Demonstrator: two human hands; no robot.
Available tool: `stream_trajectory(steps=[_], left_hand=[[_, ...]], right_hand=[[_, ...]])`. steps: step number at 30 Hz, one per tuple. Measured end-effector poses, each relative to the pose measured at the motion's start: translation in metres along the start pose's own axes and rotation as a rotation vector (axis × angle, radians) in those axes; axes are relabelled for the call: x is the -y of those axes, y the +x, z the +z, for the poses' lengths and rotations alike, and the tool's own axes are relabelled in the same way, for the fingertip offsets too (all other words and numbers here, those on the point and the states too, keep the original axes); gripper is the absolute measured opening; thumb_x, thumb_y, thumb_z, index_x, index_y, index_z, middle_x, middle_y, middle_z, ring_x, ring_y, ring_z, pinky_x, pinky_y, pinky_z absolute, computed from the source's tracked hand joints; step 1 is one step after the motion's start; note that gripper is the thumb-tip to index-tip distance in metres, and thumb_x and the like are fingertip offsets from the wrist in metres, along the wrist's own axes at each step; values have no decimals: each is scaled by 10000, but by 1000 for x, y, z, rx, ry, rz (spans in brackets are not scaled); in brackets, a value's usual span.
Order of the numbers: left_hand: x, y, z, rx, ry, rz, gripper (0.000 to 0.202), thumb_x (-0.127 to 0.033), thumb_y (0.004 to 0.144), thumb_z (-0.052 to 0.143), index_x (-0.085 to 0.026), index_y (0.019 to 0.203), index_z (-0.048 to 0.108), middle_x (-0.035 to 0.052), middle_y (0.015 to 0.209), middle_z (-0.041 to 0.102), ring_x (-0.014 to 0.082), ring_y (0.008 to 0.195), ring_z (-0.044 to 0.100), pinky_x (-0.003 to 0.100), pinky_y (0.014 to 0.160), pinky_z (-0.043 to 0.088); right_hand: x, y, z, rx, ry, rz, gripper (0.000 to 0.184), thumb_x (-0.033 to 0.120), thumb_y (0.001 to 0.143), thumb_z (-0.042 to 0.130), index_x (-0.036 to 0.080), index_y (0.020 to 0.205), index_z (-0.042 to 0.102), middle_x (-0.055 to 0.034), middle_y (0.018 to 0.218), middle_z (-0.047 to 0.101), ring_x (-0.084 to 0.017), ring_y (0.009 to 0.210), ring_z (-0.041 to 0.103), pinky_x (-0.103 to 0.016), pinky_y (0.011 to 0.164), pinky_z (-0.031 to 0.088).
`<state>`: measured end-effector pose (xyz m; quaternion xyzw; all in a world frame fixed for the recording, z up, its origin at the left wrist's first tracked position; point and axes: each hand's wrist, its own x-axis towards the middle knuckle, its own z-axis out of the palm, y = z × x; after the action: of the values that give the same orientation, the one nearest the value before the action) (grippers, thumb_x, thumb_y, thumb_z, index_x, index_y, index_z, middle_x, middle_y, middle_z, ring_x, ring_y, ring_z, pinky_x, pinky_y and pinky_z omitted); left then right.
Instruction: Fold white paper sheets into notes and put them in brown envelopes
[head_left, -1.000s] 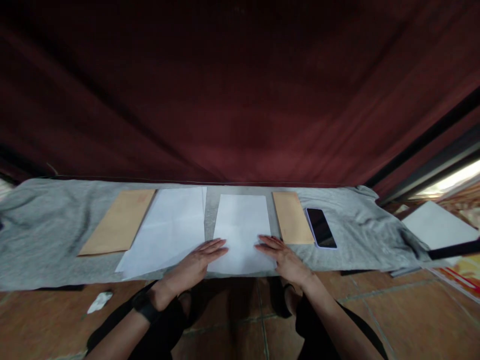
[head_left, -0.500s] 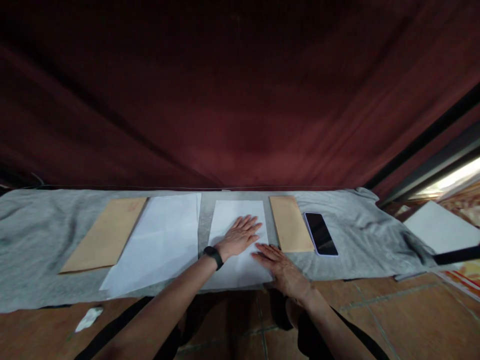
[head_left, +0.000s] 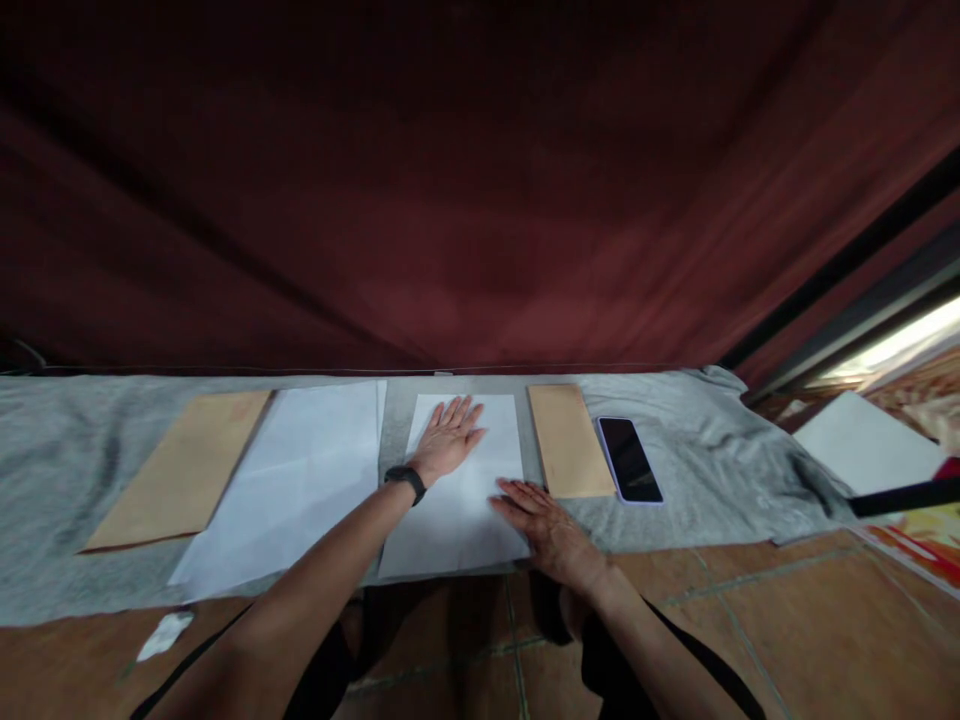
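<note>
A white sheet of paper (head_left: 457,520) lies flat in front of me on a grey cloth. My left hand (head_left: 444,440), with a dark band on the wrist, rests on its upper part, palm down and fingers spread. My right hand (head_left: 551,530) lies on the sheet's lower right edge, fingers stretched toward the middle. Just right of the sheet is a brown envelope (head_left: 571,440). Left of it lie larger white sheets (head_left: 292,480), overlapping one another, and beside them a second, bigger brown envelope (head_left: 180,465).
A phone (head_left: 630,460) with a pale purple case lies right of the small envelope. The grey cloth (head_left: 720,470) covers the long, narrow surface. A dark red curtain (head_left: 450,200) hangs behind it. A white scrap (head_left: 165,635) lies on the tiled floor (head_left: 810,620).
My left hand has slid up and to the left across the paper. My right hand stays at the lower right edge. The whole view has shifted slightly.
</note>
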<state>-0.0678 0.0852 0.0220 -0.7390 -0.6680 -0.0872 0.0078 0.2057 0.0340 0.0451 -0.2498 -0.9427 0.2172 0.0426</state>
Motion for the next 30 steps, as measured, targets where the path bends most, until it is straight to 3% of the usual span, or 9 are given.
stream_trajectory(steps=[4, 9, 14, 16, 20, 25, 28, 30], left_hand=[[-20, -58, -6, 39, -20, 129, 539, -467, 1042, 279, -300, 1553, 324, 27, 1634, 298, 244, 1524, 221, 504, 1242, 139], [-37, -126, -25, 101, -84, 220, 545, -494, 1037, 319, -321, 1553, 313, 22, 1642, 276, 231, 1529, 202, 482, 1252, 97], [-42, -175, -39, 146, -122, 294, 627, -528, 995, 437, -334, 1566, 266, 34, 1654, 238, 264, 1533, 179, 525, 1246, 116], [-39, -188, -43, 141, -144, 306, 589, -439, 1003, 460, -346, 1558, 285, 21, 1647, 267, 256, 1530, 192, 522, 1243, 160], [-23, -200, -48, 115, -253, 215, 496, -224, 1014, 382, -283, 1505, 413, 33, 1580, 415, 183, 1467, 358, 418, 1214, 307], [2, -195, -53, 63, -489, 45, 370, -354, 998, 441, -258, 1280, 660, 39, 1383, 635, 196, 1286, 582, 388, 1129, 439], [12, -182, -60, -22, -677, -125, 341, -455, 924, 548, -244, 1097, 751, 55, 1182, 742, 230, 1101, 688, 376, 1009, 527], [17, -170, -68, -65, -792, -259, 341, -498, 858, 622, -225, 996, 773, 50, 1022, 776, 237, 957, 716, 351, 898, 561]], right_hand=[[-2, 1, 0, 28, 27, -1, 861, 23, 705, 628, 231, 1513, 415, -93, 1637, 283, -235, 1507, 257, -446, 1246, 216], [-1, 0, 1, 14, 50, 15, 796, 26, 755, 597, 237, 1505, 431, -84, 1632, 298, -219, 1514, 241, -450, 1249, 204], [-1, -4, -3, -9, 85, 0, 789, -12, 742, 613, 291, 1461, 493, -55, 1612, 347, -212, 1499, 283, -464, 1241, 222], [-2, -6, -5, -13, 101, -13, 737, -13, 768, 617, 311, 1425, 535, -45, 1593, 385, -206, 1486, 314, -468, 1238, 231], [-4, -9, -9, -34, 150, -27, 516, 73, 888, 598, 312, 1344, 616, -40, 1536, 474, -188, 1444, 392, -466, 1224, 261], [-4, -8, -14, -90, 282, -18, 306, 246, 982, 551, 274, 1259, 679, -40, 1351, 655, -186, 1311, 547, -444, 1170, 347], [-4, -5, -17, -173, 402, 81, 302, 381, 1002, 499, 235, 1112, 739, -35, 1086, 759, -197, 1039, 678, -362, 970, 502], [-5, -2, -20, -272, 499, 187, 397, 476, 986, 478, 199, 940, 759, -26, 890, 755, -195, 839, 681, -314, 802, 529]])
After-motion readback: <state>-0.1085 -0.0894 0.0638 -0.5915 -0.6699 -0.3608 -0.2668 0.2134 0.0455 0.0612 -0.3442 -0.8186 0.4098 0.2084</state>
